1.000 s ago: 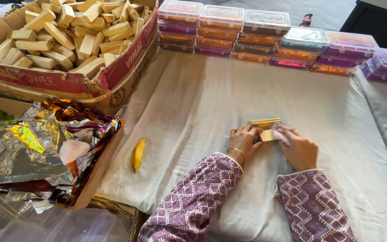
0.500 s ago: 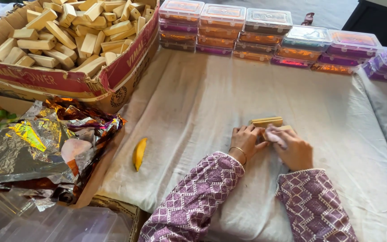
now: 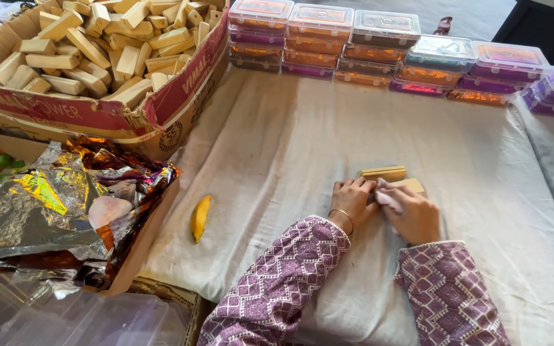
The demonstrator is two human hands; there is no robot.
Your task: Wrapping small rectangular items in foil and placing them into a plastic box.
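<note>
Block in hand: a small wooden block (image 3: 410, 186) on the cloth-covered worktop (image 3: 290, 147), half under pale wrapping.
Left hand (image 3: 352, 200): fingers pressed on it.
Right hand (image 3: 411, 216): fingers clamped on wrapping.
Done: second block (image 3: 383, 173) beside; filled containers (image 3: 379, 45) behind.
Left: carton of bare blocks (image 3: 78, 45).

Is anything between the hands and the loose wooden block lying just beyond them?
Nothing visible. The block lies on bare cloth right past the left hand and right hand, which are together over a second block beside it.
</note>
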